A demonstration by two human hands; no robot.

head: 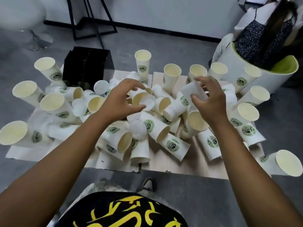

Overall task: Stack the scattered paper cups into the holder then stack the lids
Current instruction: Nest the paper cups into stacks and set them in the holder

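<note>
Several white paper cups with green logos cover the low wooden table (165,166), some upright such as one at the back (143,63), most lying in a heap (157,128). White lids (149,102) are scattered among them. The black holder (88,66) stands at the back left. My left hand (119,99) hovers over the heap with fingers spread and curved, its thumb tip by the edge of a lid; whether it grips anything is unclear. My right hand (211,102) grips a plain white cup (193,92) held above the heap, fingers over it and thumb under.
A person sits in a white and green tub chair (255,79) at the table's back right corner. A black metal frame (91,22) and a stool base (37,41) stand on the grey floor behind. Upright cups line the table's left and right edges.
</note>
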